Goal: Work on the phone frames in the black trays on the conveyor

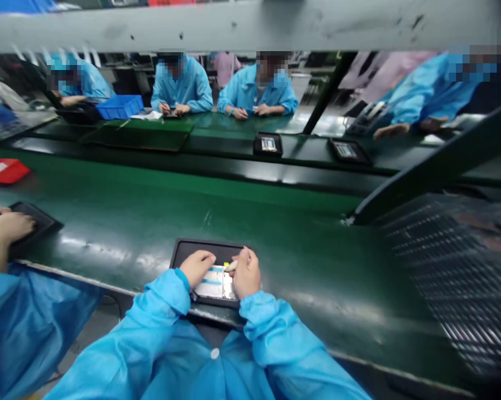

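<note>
A black tray [192, 248] lies at the near edge of the green bench in front of me. In it sits an opened flat electronic device [212, 290], silvery with blue strips and a small yellow tab near its top. My left hand [198, 268] rests over the device's left part, its fingers pressed together; whatever they pinch is hidden. On the right side, my right hand [248, 273] is closed around a short pale stick-like tool [231, 266], whose tip points left onto the device near the yellow tab. The tool's exact kind is unclear.
At left, a co-worker's hand [9, 228] is on another black tray [34, 219], near a red object [4, 170]. Across the bench, several people in blue work beside trays and a blue bin [120, 106]. A dark slanted post [417, 166] and metal mesh [450, 283] stand right.
</note>
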Action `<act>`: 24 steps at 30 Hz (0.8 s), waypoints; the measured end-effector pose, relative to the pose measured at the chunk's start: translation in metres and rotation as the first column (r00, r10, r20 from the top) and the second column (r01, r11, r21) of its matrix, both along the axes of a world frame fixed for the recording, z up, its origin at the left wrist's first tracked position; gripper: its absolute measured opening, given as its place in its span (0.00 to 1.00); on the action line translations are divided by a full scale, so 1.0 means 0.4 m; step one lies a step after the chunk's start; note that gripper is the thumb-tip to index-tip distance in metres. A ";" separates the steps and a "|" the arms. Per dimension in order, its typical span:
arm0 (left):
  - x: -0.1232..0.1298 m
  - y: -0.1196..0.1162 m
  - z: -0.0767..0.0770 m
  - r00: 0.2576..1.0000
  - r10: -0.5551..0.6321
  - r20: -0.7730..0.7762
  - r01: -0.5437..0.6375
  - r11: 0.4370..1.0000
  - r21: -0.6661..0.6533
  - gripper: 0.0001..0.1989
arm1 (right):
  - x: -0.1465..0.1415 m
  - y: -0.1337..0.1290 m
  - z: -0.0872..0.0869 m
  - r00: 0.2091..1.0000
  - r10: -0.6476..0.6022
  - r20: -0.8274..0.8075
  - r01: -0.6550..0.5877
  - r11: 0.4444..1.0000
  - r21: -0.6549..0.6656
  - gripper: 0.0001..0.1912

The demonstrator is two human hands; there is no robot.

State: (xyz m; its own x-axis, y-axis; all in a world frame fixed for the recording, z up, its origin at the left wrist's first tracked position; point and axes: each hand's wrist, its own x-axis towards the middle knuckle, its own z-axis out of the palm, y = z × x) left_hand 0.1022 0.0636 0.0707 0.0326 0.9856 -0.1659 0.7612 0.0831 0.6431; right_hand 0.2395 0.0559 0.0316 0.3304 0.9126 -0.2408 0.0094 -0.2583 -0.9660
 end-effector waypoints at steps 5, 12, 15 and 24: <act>-0.128 -0.015 0.017 0.951 0.297 0.086 -0.303 0.949 0.082 0.22 | 0.001 0.000 0.017 0.999 0.017 -0.027 -0.017 1.000 -0.008 0.30; -0.225 -0.161 -0.033 0.984 0.139 -0.110 -0.134 0.990 0.044 0.21 | 0.003 0.001 0.018 0.999 0.008 -0.041 -0.008 1.000 -0.010 0.29; -0.240 -0.227 -0.072 0.935 -0.064 -0.348 0.102 0.990 0.093 0.18 | 0.007 0.000 0.011 0.999 0.015 -0.033 -0.016 1.000 -0.009 0.30; -0.237 -0.245 -0.060 0.828 -0.188 -0.528 0.337 0.920 0.201 0.13 | 0.064 0.010 0.046 0.991 -0.015 -0.136 0.016 1.000 0.010 0.33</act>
State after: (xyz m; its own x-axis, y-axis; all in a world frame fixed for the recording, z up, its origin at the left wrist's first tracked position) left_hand 0.0074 -0.0343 0.0468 0.2849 0.9576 0.0437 0.9465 -0.2882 0.1450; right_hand 0.2651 0.0600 0.0500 0.3093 0.9104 -0.2747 -0.1260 -0.2471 -0.9608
